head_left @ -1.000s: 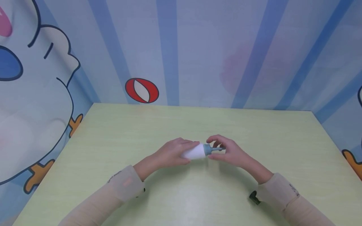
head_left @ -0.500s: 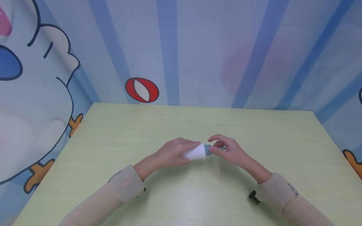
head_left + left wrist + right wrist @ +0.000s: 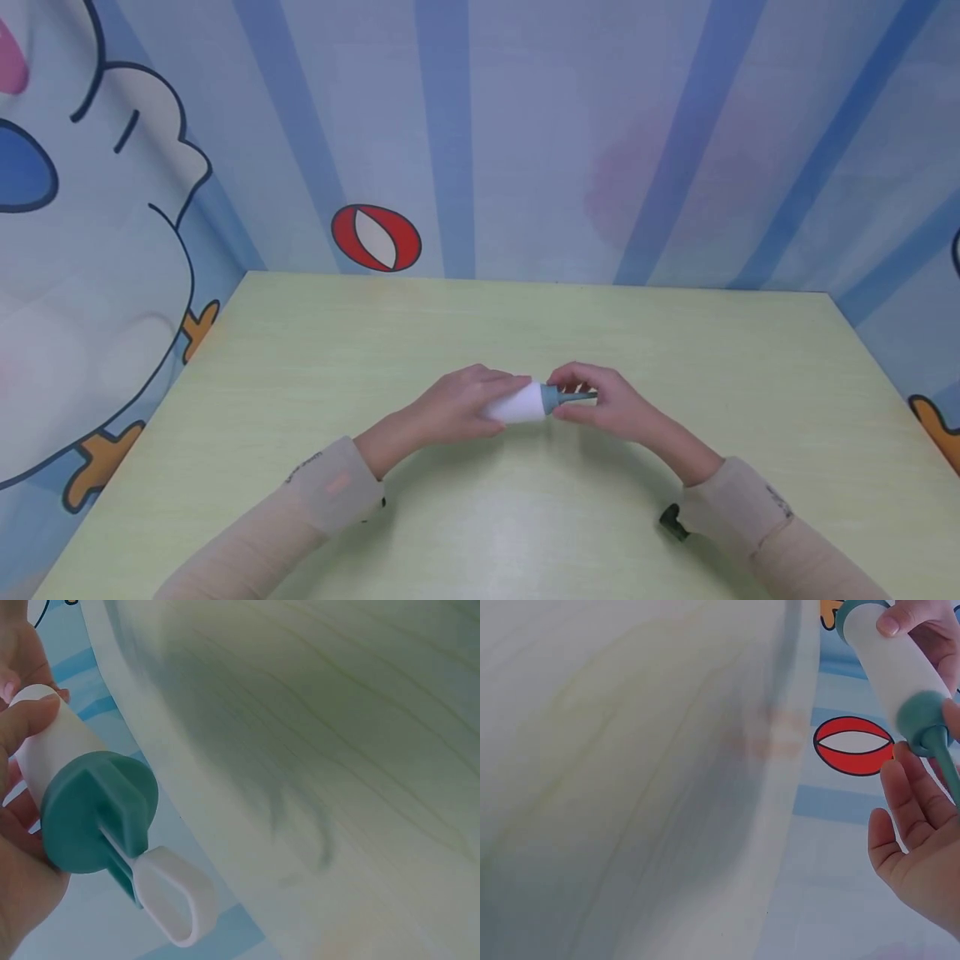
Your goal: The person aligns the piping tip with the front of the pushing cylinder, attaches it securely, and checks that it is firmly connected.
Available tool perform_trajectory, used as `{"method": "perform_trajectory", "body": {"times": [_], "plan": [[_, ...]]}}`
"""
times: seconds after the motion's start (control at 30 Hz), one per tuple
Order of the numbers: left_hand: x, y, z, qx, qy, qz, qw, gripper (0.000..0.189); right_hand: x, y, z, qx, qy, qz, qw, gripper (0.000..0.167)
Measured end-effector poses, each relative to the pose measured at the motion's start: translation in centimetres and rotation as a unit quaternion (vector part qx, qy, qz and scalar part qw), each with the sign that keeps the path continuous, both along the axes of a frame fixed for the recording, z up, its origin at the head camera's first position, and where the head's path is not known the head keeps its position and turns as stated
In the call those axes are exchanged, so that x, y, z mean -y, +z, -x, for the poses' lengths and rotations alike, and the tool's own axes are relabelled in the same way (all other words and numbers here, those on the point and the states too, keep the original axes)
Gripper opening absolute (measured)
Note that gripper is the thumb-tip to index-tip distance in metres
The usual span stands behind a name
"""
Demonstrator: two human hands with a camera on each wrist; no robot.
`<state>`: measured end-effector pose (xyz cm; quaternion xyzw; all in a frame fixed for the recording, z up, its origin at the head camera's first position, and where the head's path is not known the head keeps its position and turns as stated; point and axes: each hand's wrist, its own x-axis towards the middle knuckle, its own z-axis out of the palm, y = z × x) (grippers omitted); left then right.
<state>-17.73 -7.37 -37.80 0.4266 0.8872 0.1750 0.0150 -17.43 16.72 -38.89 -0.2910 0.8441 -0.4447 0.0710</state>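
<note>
A white syringe-like tube [image 3: 519,403] is held roughly level above the table. My left hand [image 3: 467,406] grips its white body, thumb on one side and fingers on the other. At its right end, my right hand [image 3: 603,402] pinches the teal nozzle cap [image 3: 551,398] between thumb and fingertips. The thin teal nozzle [image 3: 943,765] reaches back between the right fingers toward the palm. In the left wrist view, the other end carries a teal end cap [image 3: 75,825] and a white pull ring [image 3: 176,896].
The pale green table [image 3: 420,333] spreads below both hands. Behind it stands a blue-striped wall [image 3: 517,150] with a printed red and white ball [image 3: 377,238]. A cartoon figure [image 3: 82,292] is printed along the left side.
My right thumb and fingers shifted around the nozzle cap: half a second ago the thumb lay over the nozzle, now it is below it again. The left hand stays still.
</note>
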Motion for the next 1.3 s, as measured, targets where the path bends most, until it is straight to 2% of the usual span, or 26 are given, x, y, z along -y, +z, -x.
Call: {"method": "perform_trajectory", "body": {"times": [0.13,0.27,0.47,0.6,0.73,1.07,1.3], "plan": [[-0.01,0.05,-0.13,-0.009,-0.002,0.003,0.9999,0.057,0.00,0.02,0.02,0.018,-0.007,-0.010,0.9998,0.023],[-0.10,0.22,-0.21,-0.007,0.001,0.005,1.0000,0.057,-0.06,0.23,-0.08,0.029,-0.020,-0.017,0.9992,0.029],[-0.14,0.17,0.03,0.006,0.011,0.014,0.9998,0.060,-0.18,0.37,-0.12,0.012,-0.014,-0.004,0.9998,0.041],[-0.26,0.27,0.05,0.020,0.010,0.015,0.9996,0.060,-0.11,0.14,-0.15,0.004,0.000,-0.004,1.0000,0.034],[-0.35,0.35,-0.03,0.025,0.004,0.012,0.9996,0.058,-0.02,0.18,-0.36,0.003,-0.009,-0.010,0.9999,0.028],[-0.34,0.15,-0.20,0.010,-0.005,0.010,0.9999,0.059,0.18,0.10,-0.34,0.018,-0.015,-0.010,0.9997,0.024],[-0.21,0.26,-0.15,0.016,0.003,0.009,0.9998,0.059,0.08,0.07,-0.40,-0.015,0.004,-0.016,0.9998,0.027]]}}
